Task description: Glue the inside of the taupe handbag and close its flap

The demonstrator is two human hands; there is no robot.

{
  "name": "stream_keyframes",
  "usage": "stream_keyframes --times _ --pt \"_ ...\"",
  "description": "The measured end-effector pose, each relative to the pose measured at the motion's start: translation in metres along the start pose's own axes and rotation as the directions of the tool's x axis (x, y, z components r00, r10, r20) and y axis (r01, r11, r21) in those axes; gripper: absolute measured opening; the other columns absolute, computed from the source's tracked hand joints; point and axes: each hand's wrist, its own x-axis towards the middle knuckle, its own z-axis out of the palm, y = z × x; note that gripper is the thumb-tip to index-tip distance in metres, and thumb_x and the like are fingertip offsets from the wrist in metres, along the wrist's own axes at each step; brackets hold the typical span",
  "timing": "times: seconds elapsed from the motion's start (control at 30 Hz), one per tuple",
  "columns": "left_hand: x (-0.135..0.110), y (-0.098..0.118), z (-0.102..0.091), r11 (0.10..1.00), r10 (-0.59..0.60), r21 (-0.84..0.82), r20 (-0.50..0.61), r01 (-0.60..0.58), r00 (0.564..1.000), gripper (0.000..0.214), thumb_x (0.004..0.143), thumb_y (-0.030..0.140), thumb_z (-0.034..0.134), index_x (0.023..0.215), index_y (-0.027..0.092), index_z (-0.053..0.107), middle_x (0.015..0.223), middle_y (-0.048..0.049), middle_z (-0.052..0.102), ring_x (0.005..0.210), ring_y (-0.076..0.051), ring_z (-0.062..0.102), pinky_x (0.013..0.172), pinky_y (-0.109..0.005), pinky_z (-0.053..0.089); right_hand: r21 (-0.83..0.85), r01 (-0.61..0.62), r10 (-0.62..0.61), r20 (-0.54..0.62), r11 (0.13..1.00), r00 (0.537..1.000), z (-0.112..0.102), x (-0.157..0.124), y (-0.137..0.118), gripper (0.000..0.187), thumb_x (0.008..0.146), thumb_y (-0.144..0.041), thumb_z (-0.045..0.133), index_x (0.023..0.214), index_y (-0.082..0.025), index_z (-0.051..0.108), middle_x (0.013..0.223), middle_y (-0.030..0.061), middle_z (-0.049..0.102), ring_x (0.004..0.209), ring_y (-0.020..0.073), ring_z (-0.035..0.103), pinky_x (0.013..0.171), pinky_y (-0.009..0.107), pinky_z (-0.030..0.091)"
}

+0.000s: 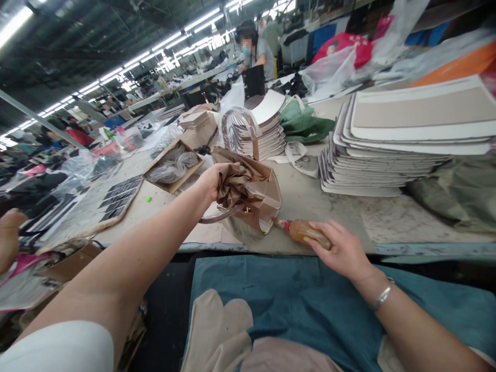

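Note:
A brown and beige handbag (274,191) lies on the worktable, its mouth toward me. My left hand (211,181) is closed on the bag's crumpled brown lining (237,185), which bunches out of the opening. One bag handle (220,214) hangs at the near side and another arches up behind, partly wrapped in clear plastic. In my right hand (343,250) is an amber squeeze bottle (306,232), gripped at its base. Its reddish, crusted nozzle points left and ends close to the bag's lower right edge. Whether the tip touches the bag, I cannot tell.
Stacked flat panels (372,165) rise at the right, and a smaller curved stack (267,134) stands behind the bag. Left of it are a shallow box (170,168) with plastic inside and a board with dark strips (120,199). A masked person (259,51) works farther back.

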Motion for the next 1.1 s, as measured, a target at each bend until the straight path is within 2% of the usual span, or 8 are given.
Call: stream_keyframes --times 0.1,0.23,0.43,0.5,0.63,0.8,0.93,1.1 --pt "0.001 0.000 0.001 0.995 0.015 0.099 0.011 -0.017 1.000 0.014 0.076 0.023 0.057 0.075 0.010 0.062 0.054 -0.0076 0.064 0.045 -0.024 0.063 0.040 -0.033 0.053 0.029 0.001 -0.001 0.015 1.000 1.000 0.000 0.000 0.000 0.027 0.088 -0.036 0.059 0.109 -0.019 0.056 0.089 0.0054 0.058 0.080 0.0196 0.059 0.070 0.031 0.049" --pt "0.005 0.001 0.003 0.998 0.025 0.066 -0.004 -0.024 1.000 0.010 0.076 0.020 0.057 0.072 0.011 0.061 0.058 -0.0080 0.065 0.048 -0.022 0.064 0.049 -0.036 0.057 0.046 0.004 -0.007 0.060 0.999 0.998 0.000 -0.001 -0.001 0.026 0.087 -0.035 0.060 0.108 -0.020 0.056 0.087 0.0042 0.058 0.078 0.0189 0.057 0.068 0.031 0.049" --pt "0.010 0.003 0.008 0.998 0.003 0.070 0.022 -0.004 1.000 0.012 0.077 0.021 0.057 0.071 0.011 0.061 0.060 -0.0087 0.066 0.048 -0.021 0.063 0.047 -0.033 0.055 -0.016 0.007 -0.007 -0.060 1.000 0.998 -0.003 0.003 0.003 0.026 0.088 -0.031 0.058 0.112 -0.021 0.056 0.092 0.0061 0.058 0.083 0.0202 0.057 0.071 0.031 0.049" --pt "0.011 0.003 0.010 0.997 0.014 0.081 0.016 -0.016 1.000 0.011 0.076 0.021 0.058 0.072 0.011 0.061 0.060 -0.0086 0.066 0.047 -0.021 0.063 0.047 -0.033 0.056 0.011 0.002 -0.001 -0.040 1.000 0.999 -0.003 0.002 0.004 0.025 0.088 -0.031 0.058 0.111 -0.021 0.056 0.092 0.0058 0.058 0.083 0.0199 0.058 0.071 0.031 0.049" --pt "0.013 0.003 0.014 0.993 0.046 0.106 0.016 -0.048 0.999 0.011 0.073 0.022 0.060 0.075 0.011 0.062 0.060 -0.0082 0.067 0.049 -0.024 0.065 0.049 -0.037 0.057 0.041 0.005 -0.008 0.087 0.999 0.996 -0.002 -0.001 0.003 0.025 0.089 -0.030 0.056 0.112 -0.022 0.055 0.093 0.0052 0.057 0.082 0.0188 0.058 0.070 0.030 0.049" --pt "0.015 0.004 0.016 0.990 0.032 0.138 0.006 -0.033 0.999 0.012 0.075 0.023 0.060 0.073 0.012 0.061 0.058 -0.0076 0.066 0.048 -0.024 0.065 0.048 -0.036 0.056 -0.024 -0.030 0.030 -0.023 0.999 0.999 0.000 0.003 0.007 0.024 0.089 -0.031 0.057 0.111 -0.021 0.055 0.097 0.0072 0.057 0.088 0.0217 0.056 0.075 0.034 0.049" --pt "0.017 0.005 0.016 0.987 -0.006 0.158 0.034 0.001 0.999 0.015 0.076 0.026 0.059 0.075 0.012 0.062 0.060 -0.0094 0.067 0.050 -0.027 0.066 0.049 -0.040 0.056 -0.021 -0.042 0.042 0.027 0.999 0.999 -0.002 0.003 0.007 0.024 0.089 -0.029 0.058 0.111 -0.021 0.054 0.097 0.0063 0.057 0.087 0.0209 0.056 0.074 0.033 0.049" --pt "0.019 0.005 0.015 0.989 0.007 0.148 0.033 -0.012 0.999 0.013 0.075 0.024 0.060 0.077 0.012 0.062 0.061 -0.0089 0.068 0.050 -0.026 0.066 0.053 -0.042 0.058 0.014 -0.050 0.049 0.061 0.999 0.997 -0.003 0.001 0.008 0.026 0.088 -0.030 0.059 0.112 -0.022 0.054 0.094 0.0048 0.056 0.085 0.0196 0.056 0.072 0.032 0.048"
